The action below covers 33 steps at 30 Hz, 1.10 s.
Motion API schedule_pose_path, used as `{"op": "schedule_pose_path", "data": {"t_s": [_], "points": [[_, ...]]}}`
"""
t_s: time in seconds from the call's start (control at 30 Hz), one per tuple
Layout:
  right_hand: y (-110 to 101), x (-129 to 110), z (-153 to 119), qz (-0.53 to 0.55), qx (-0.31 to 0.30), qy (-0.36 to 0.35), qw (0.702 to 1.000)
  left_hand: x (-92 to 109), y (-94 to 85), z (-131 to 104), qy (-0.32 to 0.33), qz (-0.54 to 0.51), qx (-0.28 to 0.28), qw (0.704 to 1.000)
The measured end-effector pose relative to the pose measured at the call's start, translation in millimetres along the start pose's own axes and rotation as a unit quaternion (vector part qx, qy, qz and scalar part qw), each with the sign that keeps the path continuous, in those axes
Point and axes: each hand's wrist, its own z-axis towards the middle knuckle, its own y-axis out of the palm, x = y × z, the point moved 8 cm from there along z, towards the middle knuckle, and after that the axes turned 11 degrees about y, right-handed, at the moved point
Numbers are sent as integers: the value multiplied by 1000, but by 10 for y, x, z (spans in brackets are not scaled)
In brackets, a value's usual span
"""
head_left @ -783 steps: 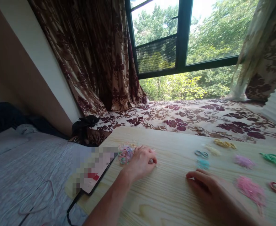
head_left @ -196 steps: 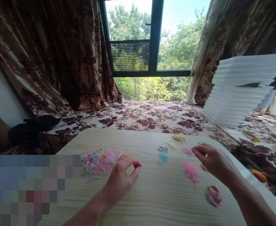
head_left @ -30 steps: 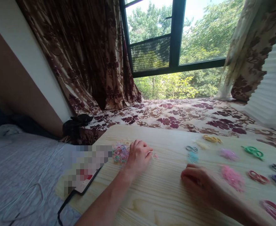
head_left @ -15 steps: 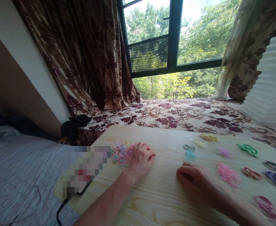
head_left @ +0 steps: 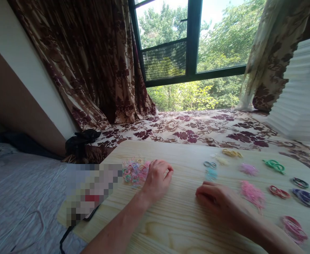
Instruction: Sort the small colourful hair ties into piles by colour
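My left hand (head_left: 159, 178) rests at the right edge of a mixed pile of small coloured bands (head_left: 135, 172), its fingers curled; what they may hold is hidden. My right hand (head_left: 214, 197) lies on the wooden board (head_left: 181, 211), fingers bent together, just below a small light-blue pile (head_left: 211, 173) and a grey-blue band pair (head_left: 210, 164). Whatever is between its fingers cannot be seen. Right of it are a pink pile (head_left: 252, 194), a lilac pile (head_left: 248, 169) and red bands (head_left: 279, 192). Farther back lie yellow bands (head_left: 232, 153) and a pale yellow pile (head_left: 221, 160).
Green bands (head_left: 274, 165), a dark band (head_left: 300, 182), navy bands (head_left: 305, 197) and crimson bands (head_left: 294, 229) lie at the board's right. A blurred-out object with a black cable (head_left: 65, 236) is at the left. Behind is a flowered cloth (head_left: 189, 130) below a window.
The whole view has shifted slightly. My left thumb and index finger show a clearer gap between them. My right hand has hardly moved.
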Motion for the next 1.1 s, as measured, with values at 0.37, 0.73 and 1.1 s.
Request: {"op": "schedule_pose_path", "data": {"t_s": [0.37,0.73,1.1], "points": [[-19,-16,12,149,57,16,987,23,384,-118,-162,-332,-91,925],[-1,61,39,230,112,30,966,96,466,-172,-199,-422,-104,878],[-22,17,45,224,95,21,970,145,499,-185,-216,-478,-109,845]]}}
